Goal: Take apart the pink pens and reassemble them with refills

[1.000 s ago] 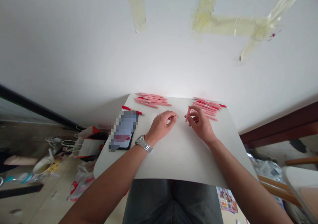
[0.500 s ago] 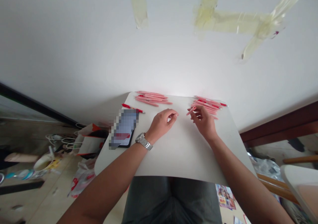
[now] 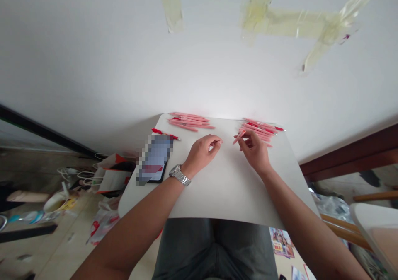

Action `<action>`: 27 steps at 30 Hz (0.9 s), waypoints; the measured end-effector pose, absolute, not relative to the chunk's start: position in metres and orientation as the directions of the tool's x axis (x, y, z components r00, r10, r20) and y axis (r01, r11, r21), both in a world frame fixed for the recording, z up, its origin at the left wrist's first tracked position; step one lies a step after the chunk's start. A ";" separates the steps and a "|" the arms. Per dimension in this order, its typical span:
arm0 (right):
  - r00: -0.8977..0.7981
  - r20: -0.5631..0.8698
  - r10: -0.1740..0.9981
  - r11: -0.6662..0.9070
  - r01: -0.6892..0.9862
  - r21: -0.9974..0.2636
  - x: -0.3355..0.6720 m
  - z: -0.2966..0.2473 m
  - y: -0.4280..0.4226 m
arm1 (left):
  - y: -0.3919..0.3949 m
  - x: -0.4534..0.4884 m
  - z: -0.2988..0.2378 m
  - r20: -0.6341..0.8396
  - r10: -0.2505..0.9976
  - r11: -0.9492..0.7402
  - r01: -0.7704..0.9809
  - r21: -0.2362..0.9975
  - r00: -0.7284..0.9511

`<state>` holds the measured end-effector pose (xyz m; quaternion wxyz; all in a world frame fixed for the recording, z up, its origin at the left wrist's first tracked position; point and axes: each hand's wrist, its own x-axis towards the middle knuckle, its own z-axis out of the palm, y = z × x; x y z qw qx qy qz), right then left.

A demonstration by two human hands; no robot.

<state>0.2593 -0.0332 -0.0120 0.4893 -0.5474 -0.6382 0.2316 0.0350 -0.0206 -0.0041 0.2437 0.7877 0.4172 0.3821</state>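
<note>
Over the middle of the white table, my left hand is closed, thumb and forefinger pinched together. Whatever sits at its fingertips, if anything, is too small to make out. My right hand grips a short pink pen barrel between thumb and fingers, tilted with its upper end to the right. Just behind this hand lies a pile of pink and red pens, partly hidden by the fingers. Another group of pink pens rests at the back left, beyond my left hand.
A phone, its screen blurred out, lies at the table's left side with a red pen at its top edge. A white wall with tape strips rises behind the table. Bags and a cup stand on the floor at left.
The pink pen barrel in my right hand has turned slightly, its open end facing me less. My left hand stays pinched in nearly the same place. The whole view has shifted a little.
</note>
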 end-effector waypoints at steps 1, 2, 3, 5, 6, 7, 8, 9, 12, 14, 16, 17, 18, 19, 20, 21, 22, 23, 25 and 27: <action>0.079 0.370 0.926 0.293 0.468 -0.833 0.259 -0.013 -0.033 | -0.021 0.035 -0.004 0.396 0.845 -0.531 0.472 0.704 0.360; 0.078 0.366 0.927 0.291 0.463 -0.837 0.260 -0.013 -0.033 | -0.020 0.035 -0.004 0.394 0.846 -0.529 0.472 0.705 0.360; 0.077 0.361 0.929 0.289 0.456 -0.842 0.260 -0.013 -0.033 | -0.020 0.035 -0.004 0.393 0.846 -0.529 0.471 0.706 0.360; 0.076 0.352 0.933 0.288 0.433 -0.854 0.260 -0.013 -0.033 | -0.020 0.034 -0.004 0.393 0.846 -0.528 0.472 0.706 0.360; 0.076 0.350 0.934 0.289 0.419 -0.861 0.260 -0.013 -0.033 | -0.020 0.034 -0.004 0.393 0.846 -0.529 0.473 0.705 0.360; 0.078 0.349 0.934 0.290 0.404 -0.868 0.260 -0.013 -0.033 | -0.020 0.034 -0.003 0.394 0.846 -0.529 0.475 0.703 0.359; 0.080 0.346 0.935 0.290 0.390 -0.874 0.260 -0.012 -0.033 | -0.020 0.034 -0.003 0.396 0.846 -0.530 0.478 0.700 0.357; 0.078 0.339 0.937 0.287 0.379 -0.880 0.260 -0.012 -0.033 | -0.021 0.034 -0.002 0.399 0.846 -0.531 0.481 0.698 0.355; 0.052 0.312 0.949 0.276 0.345 -0.897 0.259 -0.012 -0.032 | -0.020 0.033 -0.001 0.404 0.848 -0.528 0.491 0.693 0.342; 0.036 0.303 0.952 0.278 0.306 -0.911 0.259 -0.013 -0.032 | -0.019 0.032 -0.001 0.403 0.854 -0.519 0.496 0.696 0.328; 0.022 0.295 0.955 0.278 0.272 -0.921 0.259 -0.013 -0.032 | -0.018 0.030 -0.001 0.410 0.861 -0.509 0.504 0.698 0.301; 0.018 0.292 0.956 0.277 0.261 -0.925 0.258 -0.013 -0.032 | -0.017 0.029 -0.002 0.419 0.863 -0.506 0.510 0.696 0.283; 0.014 0.290 0.957 0.277 0.253 -0.927 0.258 -0.012 -0.032 | -0.016 0.028 -0.002 0.431 0.863 -0.504 0.518 0.691 0.264; 0.012 0.291 0.957 0.279 0.246 -0.928 0.258 -0.012 -0.033 | -0.014 0.026 -0.003 0.445 0.861 -0.504 0.528 0.683 0.246; 0.013 0.292 0.956 0.280 0.240 -0.929 0.258 -0.012 -0.033 | -0.013 0.025 -0.003 0.459 0.859 -0.504 0.541 0.674 0.228; 0.016 0.295 0.955 0.283 0.239 -0.929 0.258 -0.011 -0.033 | -0.012 0.024 -0.003 0.470 0.857 -0.501 0.557 0.663 0.212; 0.017 0.298 0.954 0.285 0.249 -0.926 0.258 -0.011 -0.033 | -0.011 0.022 -0.003 0.479 0.856 -0.496 0.575 0.651 0.196; 0.016 0.301 0.953 0.286 0.269 -0.920 0.258 -0.011 -0.033 | -0.010 0.021 -0.002 0.487 0.854 -0.489 0.596 0.637 0.181; 0.017 0.308 0.951 0.285 0.328 -0.901 0.259 -0.011 -0.032 | -0.008 0.017 -0.001 0.502 0.852 -0.468 0.647 0.602 0.149; 0.017 0.315 0.949 0.285 0.378 -0.881 0.260 -0.012 -0.032 | -0.006 0.014 0.000 0.515 0.848 -0.441 0.703 0.558 0.123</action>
